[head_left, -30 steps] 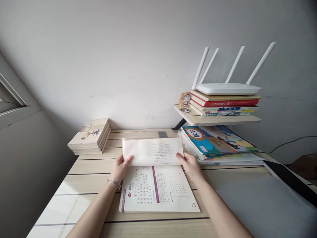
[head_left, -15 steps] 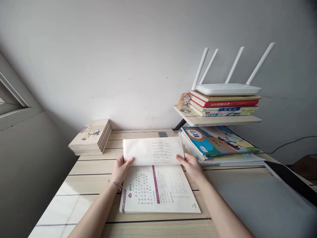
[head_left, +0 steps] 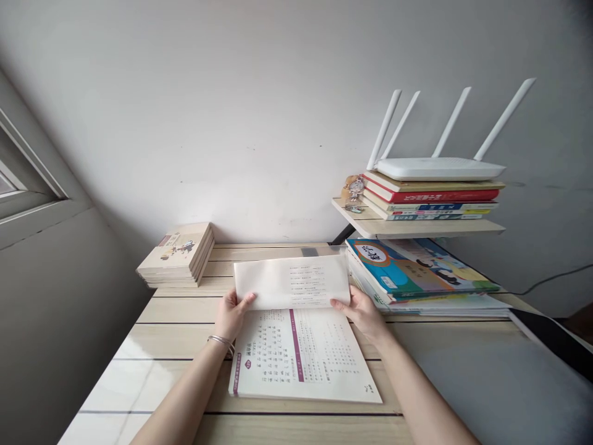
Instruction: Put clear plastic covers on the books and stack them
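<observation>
An open workbook [head_left: 310, 364] with purple bands and printed characters lies on the desk in front of me. Its upper part, a whitish page [head_left: 273, 278] with a column of small text, is raised and faces me. My left hand [head_left: 232, 312] grips this page at its left edge, thumb on top and fingers behind. At the right edge my right hand [head_left: 364, 309] pinches it the same way. A bracelet circles my left wrist. The fingers behind the page are hidden.
A stack of small books [head_left: 178, 250] sits at the back left. Textbooks [head_left: 417, 266] lie at right under a small raised shelf [head_left: 426, 228], which bears more books [head_left: 435, 196], a figurine [head_left: 354, 190] and a white router [head_left: 440, 167]. A grey surface [head_left: 482, 377] spreads at front right.
The view has shifted slightly, so everything sits a little further right. Both hands keep their hold on the workbook page, which looks nearly unchanged.
</observation>
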The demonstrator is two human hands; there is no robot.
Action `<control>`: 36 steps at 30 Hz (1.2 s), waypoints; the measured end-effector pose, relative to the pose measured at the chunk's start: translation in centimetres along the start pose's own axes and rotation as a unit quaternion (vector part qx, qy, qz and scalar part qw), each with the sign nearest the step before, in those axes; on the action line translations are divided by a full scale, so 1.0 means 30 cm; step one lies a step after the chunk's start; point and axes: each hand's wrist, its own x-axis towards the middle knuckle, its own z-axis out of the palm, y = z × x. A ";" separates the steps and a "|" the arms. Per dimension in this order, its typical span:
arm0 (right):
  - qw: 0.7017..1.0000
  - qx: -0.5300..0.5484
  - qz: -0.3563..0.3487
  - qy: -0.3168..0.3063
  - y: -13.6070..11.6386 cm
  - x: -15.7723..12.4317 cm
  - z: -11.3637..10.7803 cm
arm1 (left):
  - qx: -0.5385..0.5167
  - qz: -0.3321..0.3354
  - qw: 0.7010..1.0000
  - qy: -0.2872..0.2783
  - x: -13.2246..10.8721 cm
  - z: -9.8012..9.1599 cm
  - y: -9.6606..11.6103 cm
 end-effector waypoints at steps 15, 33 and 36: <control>0.997 0.046 0.023 0.062 0.026 0.011 0.013 | -0.002 -0.008 1.000 -0.028 0.011 -0.006 -0.012; 0.986 -0.096 -0.023 0.137 0.064 0.021 0.017 | 0.019 -0.027 0.999 -0.009 0.010 0.001 -0.019; 0.994 -0.054 -0.017 0.099 0.038 0.017 0.014 | 0.016 -0.014 1.000 -0.007 0.016 0.005 -0.024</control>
